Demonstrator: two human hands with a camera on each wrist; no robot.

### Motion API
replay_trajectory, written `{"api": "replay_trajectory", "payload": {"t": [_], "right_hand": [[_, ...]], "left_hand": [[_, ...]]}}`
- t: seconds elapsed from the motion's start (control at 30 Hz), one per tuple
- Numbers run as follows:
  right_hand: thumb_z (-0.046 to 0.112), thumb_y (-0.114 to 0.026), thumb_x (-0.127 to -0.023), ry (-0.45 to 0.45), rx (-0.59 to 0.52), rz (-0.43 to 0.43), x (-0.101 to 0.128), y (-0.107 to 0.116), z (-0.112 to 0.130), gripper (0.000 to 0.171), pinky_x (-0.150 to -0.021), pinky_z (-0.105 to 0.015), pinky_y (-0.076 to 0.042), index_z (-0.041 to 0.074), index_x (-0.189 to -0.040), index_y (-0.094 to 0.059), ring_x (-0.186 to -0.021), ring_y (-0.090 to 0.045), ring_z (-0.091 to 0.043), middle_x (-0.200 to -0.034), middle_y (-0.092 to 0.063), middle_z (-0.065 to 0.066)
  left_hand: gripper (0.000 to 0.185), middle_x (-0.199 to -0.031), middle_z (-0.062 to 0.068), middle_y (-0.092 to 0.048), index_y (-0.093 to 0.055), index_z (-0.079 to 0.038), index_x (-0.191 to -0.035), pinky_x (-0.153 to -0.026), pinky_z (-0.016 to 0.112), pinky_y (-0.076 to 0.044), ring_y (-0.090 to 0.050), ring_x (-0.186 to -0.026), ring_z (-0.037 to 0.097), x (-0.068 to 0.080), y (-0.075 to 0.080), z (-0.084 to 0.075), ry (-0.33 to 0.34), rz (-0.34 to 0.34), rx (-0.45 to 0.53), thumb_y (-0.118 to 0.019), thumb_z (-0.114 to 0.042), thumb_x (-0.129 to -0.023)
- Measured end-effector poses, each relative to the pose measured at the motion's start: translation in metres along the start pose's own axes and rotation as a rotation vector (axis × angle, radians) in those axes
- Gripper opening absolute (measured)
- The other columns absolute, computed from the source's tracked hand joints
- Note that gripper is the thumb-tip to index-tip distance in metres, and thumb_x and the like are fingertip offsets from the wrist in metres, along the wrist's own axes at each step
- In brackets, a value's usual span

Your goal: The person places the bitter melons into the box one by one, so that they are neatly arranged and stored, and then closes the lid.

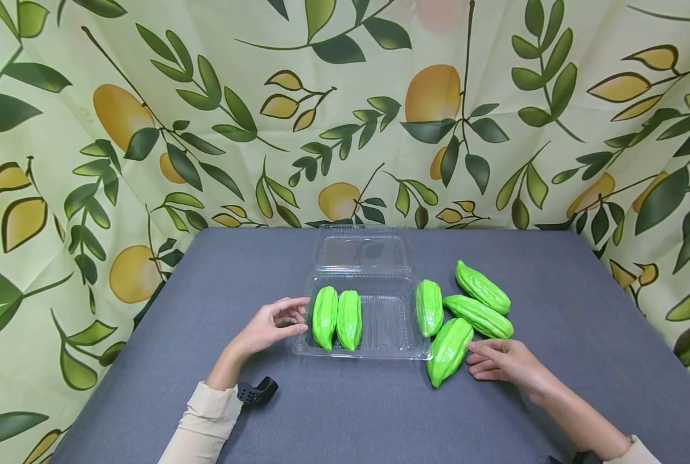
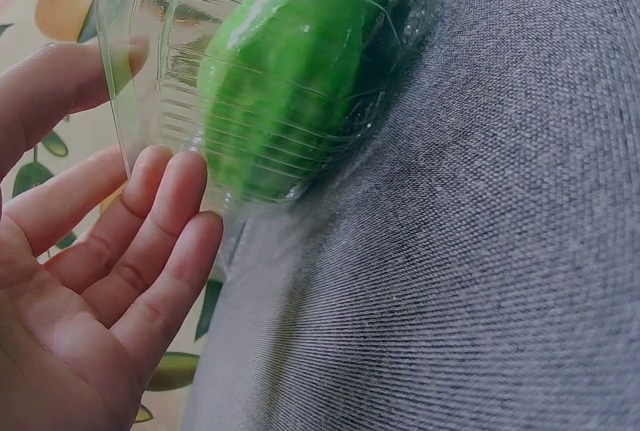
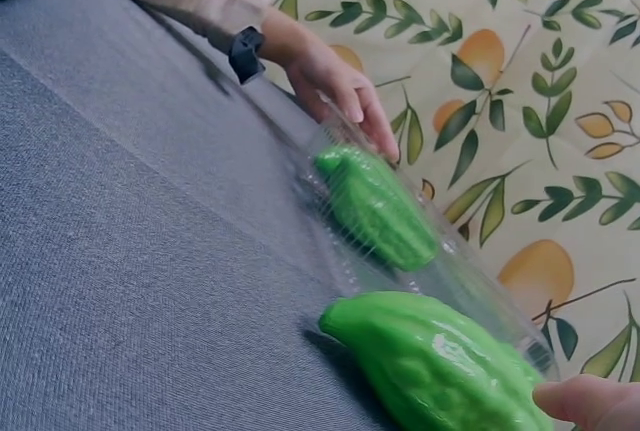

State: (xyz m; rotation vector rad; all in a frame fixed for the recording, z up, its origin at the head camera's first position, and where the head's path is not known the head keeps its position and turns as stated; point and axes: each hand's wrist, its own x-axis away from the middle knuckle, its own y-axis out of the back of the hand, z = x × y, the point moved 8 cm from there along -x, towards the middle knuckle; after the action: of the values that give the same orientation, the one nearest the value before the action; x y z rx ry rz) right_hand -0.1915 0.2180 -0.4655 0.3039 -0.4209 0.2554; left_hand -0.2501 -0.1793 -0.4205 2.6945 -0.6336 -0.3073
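A clear plastic clamshell box [image 1: 388,345] lies with its lid back, two green bitter melons [image 1: 324,319] side by side in its left part. My left hand [image 1: 278,320] is at the box's left edge, fingers loosely bent and thumb apart from them. In the left wrist view its fingertips [image 2: 185,176] are right at the ribbed plastic wall. My right hand [image 1: 507,366] reaches to the nearest loose bitter melon [image 1: 449,351], fingertips at its right side. In the right wrist view, the thumb [image 3: 590,401] overlaps that melon's end; the other fingers are out of frame.
Three more bitter melons lie on the grey cloth right of the box: one upright along its right edge [image 1: 429,308], one slanted in the middle [image 1: 478,316] and one farthest back [image 1: 483,288]. The transparent lid [image 1: 362,254] extends toward the leaf-print curtain [image 1: 345,129] behind the table.
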Motion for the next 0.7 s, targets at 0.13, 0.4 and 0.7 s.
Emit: {"api": "replay_trajectory", "payload": {"t": [0.13,0.4,0.7], "right_hand": [[0.033,-0.051,-0.099,-0.008,-0.025,-0.001,-0.002,-0.002,-0.001,0.064,-0.079,-0.025,-0.060,-0.021,-0.131,-0.037,-0.084,-0.069,-0.009,-0.100,-0.069,-0.008],[0.034,-0.054,-0.098,-0.041,-0.061,-0.041,-0.006,-0.006,0.000,0.066,-0.078,-0.025,-0.060,-0.019,-0.132,-0.036,-0.081,-0.069,-0.009,-0.094,-0.068,-0.007],[0.038,-0.059,-0.095,-0.070,-0.054,-0.109,-0.012,-0.009,0.001,0.065,-0.070,-0.025,-0.061,-0.015,-0.127,-0.041,-0.070,-0.068,-0.009,-0.083,-0.065,-0.003]], "left_hand": [[0.051,-0.109,0.029,-0.058,-0.051,0.010,-0.132,-0.087,0.017,-0.052,-0.059,-0.091,0.000,0.000,0.000,0.000,0.002,-0.002,-0.001,-0.069,-0.003,-0.086],[0.051,-0.109,0.029,-0.059,-0.051,0.010,-0.132,-0.086,0.015,-0.052,-0.059,-0.091,0.000,0.000,0.000,0.001,0.005,-0.004,-0.004,-0.069,-0.004,-0.086],[0.051,-0.108,0.028,-0.059,-0.051,0.010,-0.132,-0.086,0.015,-0.052,-0.058,-0.090,-0.001,0.000,0.000,0.000,0.005,-0.005,-0.005,-0.069,-0.003,-0.086]]}}
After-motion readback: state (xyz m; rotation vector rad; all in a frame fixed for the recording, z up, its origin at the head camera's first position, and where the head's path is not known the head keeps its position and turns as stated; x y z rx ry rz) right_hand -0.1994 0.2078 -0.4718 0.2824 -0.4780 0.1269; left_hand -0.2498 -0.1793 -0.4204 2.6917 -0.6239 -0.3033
